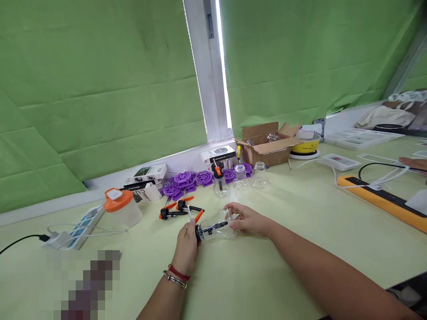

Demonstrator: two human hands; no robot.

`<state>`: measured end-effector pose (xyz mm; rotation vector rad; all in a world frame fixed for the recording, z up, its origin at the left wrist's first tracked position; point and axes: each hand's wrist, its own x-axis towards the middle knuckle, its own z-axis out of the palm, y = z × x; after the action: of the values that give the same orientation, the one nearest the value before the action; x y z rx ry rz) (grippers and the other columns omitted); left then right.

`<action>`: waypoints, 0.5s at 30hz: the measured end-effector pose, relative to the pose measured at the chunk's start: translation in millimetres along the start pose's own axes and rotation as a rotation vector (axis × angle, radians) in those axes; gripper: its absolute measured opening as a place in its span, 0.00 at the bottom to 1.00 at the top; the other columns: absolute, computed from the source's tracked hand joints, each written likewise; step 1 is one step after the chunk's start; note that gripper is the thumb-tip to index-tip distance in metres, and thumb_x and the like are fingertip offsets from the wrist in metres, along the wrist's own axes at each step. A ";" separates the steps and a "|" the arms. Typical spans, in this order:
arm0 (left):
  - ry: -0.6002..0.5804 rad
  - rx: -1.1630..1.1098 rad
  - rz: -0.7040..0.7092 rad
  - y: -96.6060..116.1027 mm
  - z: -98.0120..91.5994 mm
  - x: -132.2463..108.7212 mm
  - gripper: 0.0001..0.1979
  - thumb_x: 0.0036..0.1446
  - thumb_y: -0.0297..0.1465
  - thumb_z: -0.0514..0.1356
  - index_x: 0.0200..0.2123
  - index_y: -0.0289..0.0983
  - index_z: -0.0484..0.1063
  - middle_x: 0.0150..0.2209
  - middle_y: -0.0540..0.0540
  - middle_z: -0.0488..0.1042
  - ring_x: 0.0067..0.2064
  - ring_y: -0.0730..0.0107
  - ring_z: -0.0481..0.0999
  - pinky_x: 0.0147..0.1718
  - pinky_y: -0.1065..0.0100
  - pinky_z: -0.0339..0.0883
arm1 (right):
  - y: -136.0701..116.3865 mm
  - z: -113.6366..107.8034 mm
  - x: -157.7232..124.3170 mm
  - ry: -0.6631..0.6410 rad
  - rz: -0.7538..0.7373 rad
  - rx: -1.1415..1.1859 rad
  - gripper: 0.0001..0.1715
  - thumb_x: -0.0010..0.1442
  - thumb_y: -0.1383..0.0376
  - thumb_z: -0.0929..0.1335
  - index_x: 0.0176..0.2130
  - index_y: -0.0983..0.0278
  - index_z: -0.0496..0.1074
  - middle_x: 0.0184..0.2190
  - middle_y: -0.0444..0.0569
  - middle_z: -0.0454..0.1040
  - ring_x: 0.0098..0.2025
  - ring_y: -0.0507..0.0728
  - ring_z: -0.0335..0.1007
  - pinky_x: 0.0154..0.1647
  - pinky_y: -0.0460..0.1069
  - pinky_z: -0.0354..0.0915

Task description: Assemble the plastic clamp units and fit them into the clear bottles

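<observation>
A clear waisted bottle [217, 224] lies tilted on its side between my hands, above the table. Its black cap with an orange lever [198, 217] is at the left end, and a dark tube runs inside. My left hand [185, 243] is closed round the cap end. My right hand [246, 219] has its fingers round the bottle's base. Beyond my left hand lie two loose black cap pieces with orange levers [173, 213]. Behind the bottle stands another clear bottle [221, 189] with a black and orange top in it. Two clear bottles [240, 178] without tops are beside it.
Purple wheel-like parts [183, 178] and printed boxes [218, 154] line the back. An open cardboard box [271, 153] holds clear items. An orange-lidded jug [125, 209] and a power strip [87, 224] stand left. A yellow-black bar [383, 200] and another person's hand [413, 163] are right.
</observation>
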<state>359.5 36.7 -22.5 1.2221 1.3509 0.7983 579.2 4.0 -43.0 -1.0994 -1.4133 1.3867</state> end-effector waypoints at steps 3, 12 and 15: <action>-0.003 0.002 0.001 -0.2 0.3 -0.4 0.20 0.55 0.50 0.47 0.24 0.40 0.56 0.17 0.56 0.57 0.16 0.78 0.53 0.14 0.74 0.44 | -0.5 0.2 0.9 0.014 0.037 -0.016 0.29 0.52 0.50 0.70 0.47 0.61 0.61 0.35 0.45 0.68 0.23 0.48 0.68 0.19 0.43 0.57; -0.042 0.014 -0.009 -1.8 1.2 -1.0 0.21 0.55 0.51 0.47 0.23 0.41 0.55 0.17 0.56 0.55 0.16 0.77 0.54 0.14 0.73 0.42 | 5.2 3.1 5.8 0.074 0.126 -0.093 0.28 0.57 0.42 0.61 0.28 0.65 0.64 0.12 0.40 0.64 0.12 0.46 0.52 0.12 0.43 0.44; -0.037 0.019 0.008 -2.8 1.9 -1.3 0.21 0.55 0.51 0.47 0.23 0.41 0.55 0.17 0.56 0.55 0.16 0.77 0.54 0.14 0.73 0.43 | 6.5 3.9 6.5 0.083 0.156 -0.095 0.33 0.57 0.40 0.58 0.26 0.66 0.65 0.12 0.42 0.65 0.11 0.46 0.53 0.11 0.43 0.43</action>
<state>360.6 34.5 -25.2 1.2516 1.3269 0.7664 573.9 9.3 -49.6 -1.3379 -1.3696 1.3771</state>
